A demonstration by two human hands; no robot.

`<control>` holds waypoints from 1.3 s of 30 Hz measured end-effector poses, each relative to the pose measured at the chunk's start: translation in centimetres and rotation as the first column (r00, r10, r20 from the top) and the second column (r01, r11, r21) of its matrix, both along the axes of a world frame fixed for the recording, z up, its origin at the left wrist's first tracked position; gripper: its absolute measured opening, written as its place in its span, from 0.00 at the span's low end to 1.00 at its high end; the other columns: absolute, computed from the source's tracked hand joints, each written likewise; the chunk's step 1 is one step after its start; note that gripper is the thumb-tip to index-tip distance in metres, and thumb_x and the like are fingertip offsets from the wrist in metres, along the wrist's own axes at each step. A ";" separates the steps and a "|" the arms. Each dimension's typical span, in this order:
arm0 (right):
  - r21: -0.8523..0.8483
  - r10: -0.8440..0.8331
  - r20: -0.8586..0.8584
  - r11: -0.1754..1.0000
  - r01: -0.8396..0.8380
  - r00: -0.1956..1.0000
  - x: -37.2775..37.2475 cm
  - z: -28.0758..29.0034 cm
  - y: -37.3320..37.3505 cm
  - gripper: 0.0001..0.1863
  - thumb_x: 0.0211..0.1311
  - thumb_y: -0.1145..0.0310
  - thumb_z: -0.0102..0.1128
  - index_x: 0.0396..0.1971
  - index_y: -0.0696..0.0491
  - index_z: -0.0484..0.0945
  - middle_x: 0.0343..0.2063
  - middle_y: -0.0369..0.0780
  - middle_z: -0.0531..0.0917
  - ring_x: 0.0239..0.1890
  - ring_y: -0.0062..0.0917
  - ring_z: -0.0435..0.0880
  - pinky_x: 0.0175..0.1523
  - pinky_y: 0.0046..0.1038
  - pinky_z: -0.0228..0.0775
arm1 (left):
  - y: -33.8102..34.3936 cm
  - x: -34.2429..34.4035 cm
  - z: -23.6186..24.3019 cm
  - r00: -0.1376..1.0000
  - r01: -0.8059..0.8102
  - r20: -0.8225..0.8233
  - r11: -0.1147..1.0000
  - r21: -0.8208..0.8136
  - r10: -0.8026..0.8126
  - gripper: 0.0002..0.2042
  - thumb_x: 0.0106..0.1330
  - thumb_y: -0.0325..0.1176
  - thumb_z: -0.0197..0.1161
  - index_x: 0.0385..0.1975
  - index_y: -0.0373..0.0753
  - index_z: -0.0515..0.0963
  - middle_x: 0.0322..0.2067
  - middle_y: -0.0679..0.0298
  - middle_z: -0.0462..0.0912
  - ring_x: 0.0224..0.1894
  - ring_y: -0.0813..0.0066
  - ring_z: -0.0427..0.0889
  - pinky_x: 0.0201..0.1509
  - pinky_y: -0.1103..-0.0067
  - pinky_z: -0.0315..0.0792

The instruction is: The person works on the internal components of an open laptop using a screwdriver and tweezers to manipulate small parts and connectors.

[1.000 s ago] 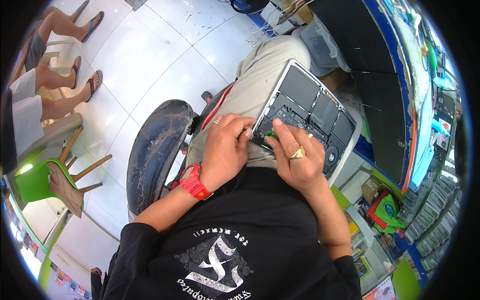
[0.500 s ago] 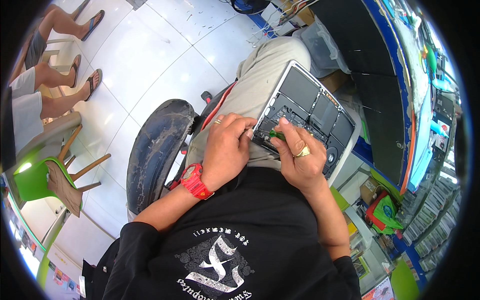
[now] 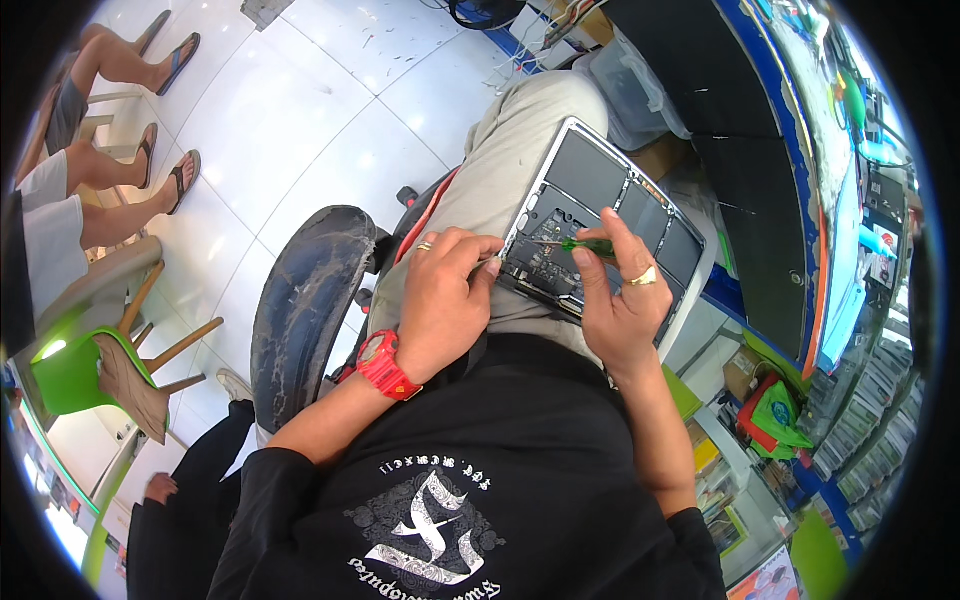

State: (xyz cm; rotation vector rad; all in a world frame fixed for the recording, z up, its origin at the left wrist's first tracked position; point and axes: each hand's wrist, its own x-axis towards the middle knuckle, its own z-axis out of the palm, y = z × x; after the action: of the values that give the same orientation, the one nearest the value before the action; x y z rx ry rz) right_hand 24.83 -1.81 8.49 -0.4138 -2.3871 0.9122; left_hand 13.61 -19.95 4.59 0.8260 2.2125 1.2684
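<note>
An opened laptop [image 3: 590, 170] lies tilted across my lap, its inside bare: black battery cells, a dark circuit board [image 3: 548, 255] and silver edges. My right hand [image 3: 625, 295] holds a screwdriver with a green see-through handle [image 3: 592, 247] between thumb and fingers. The thin shaft points left over the board, near the laptop's left edge; whether the tip touches anything is too small to tell. At that same edge, my left hand [image 3: 447, 295] pinches the laptop's corner area between thumb and index finger. Part of the laptop is hidden beneath my right hand.
A worn black chair part [image 3: 310, 305] stands left of my leg. To the right are a dark cabinet [image 3: 755, 240] and a clear plastic bin [image 3: 640, 85]. People sit at the far left by a green chair [image 3: 75, 375]. Another person in black [image 3: 185, 520] is at the lower left.
My right hand has shifted right, and the screwdriver now lies flatter with its shaft showing. My left hand stays at the laptop's edge. A person in black has come into view at lower left.
</note>
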 end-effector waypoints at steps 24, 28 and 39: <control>0.175 0.013 0.050 0.984 -0.022 0.999 -1.0 -0.6 -0.3 0.25 0.62 0.80 0.80 0.59 0.64 0.86 0.33 0.45 0.90 0.28 0.32 0.89 0.33 0.30 0.81 | 0.0 -0.1 0.1 0.999 0.014 0.030 1.000 -0.020 -0.014 0.10 0.71 0.22 0.71 0.50 0.34 0.88 0.44 0.55 0.87 0.47 0.53 0.86 0.51 0.65 0.79; 0.318 0.137 0.054 0.937 -0.147 0.989 -1.5 0.3 -0.2 0.26 0.58 0.81 0.80 0.58 0.63 0.87 0.33 0.43 0.90 0.29 0.32 0.89 0.32 0.30 0.80 | -0.1 -0.2 0.0 1.000 0.020 -0.020 1.000 -0.014 -0.020 0.10 0.71 0.22 0.71 0.50 0.35 0.88 0.44 0.55 0.87 0.47 0.52 0.86 0.51 0.65 0.79; 0.224 0.187 0.004 0.957 -0.183 0.982 -0.6 1.1 -0.2 0.27 0.57 0.85 0.78 0.59 0.61 0.86 0.40 0.47 0.91 0.35 0.34 0.92 0.36 0.30 0.85 | -0.1 -0.1 -0.2 0.999 0.024 -0.026 1.000 -0.011 -0.024 0.10 0.71 0.21 0.71 0.50 0.36 0.88 0.45 0.56 0.88 0.47 0.52 0.86 0.52 0.64 0.79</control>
State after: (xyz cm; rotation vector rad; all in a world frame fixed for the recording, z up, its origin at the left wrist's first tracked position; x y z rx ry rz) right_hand 24.20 -2.04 9.58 -0.0965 -2.5088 0.7099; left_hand 13.54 -20.02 4.43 0.8673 2.2213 1.2395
